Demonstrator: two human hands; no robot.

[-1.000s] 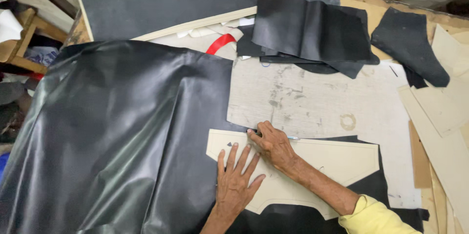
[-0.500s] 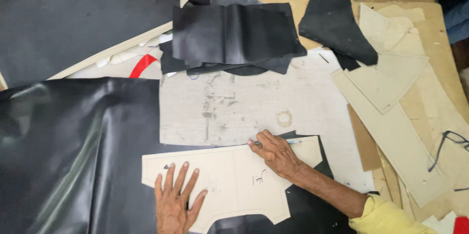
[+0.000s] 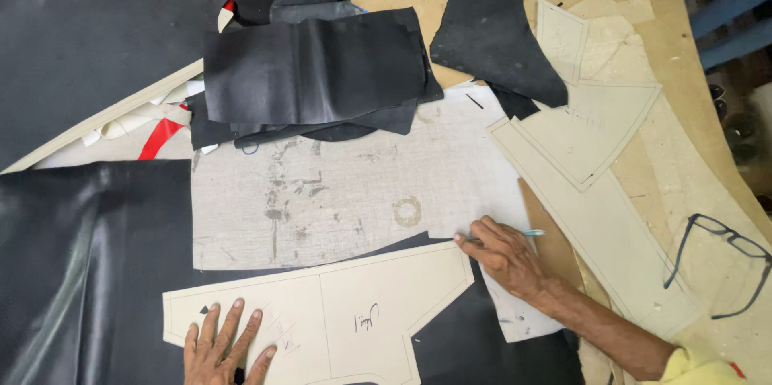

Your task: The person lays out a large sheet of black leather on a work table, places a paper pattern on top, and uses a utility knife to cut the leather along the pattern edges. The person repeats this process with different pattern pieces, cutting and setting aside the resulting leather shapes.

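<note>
Tracing a card pattern on black leather

The right hand (image 3: 503,256) is gripping a pale blue pen (image 3: 527,233) at the cream card pattern (image 3: 354,313)'s upper right corner, while the left hand (image 3: 225,349), fingers spread flat, is pressing its lower left end. The pattern is lying on black leather (image 3: 72,272) at 6 o'clock; spectacles (image 3: 720,260) are resting at 3 o'clock, folded black pieces (image 3: 314,71) at 12.
</note>
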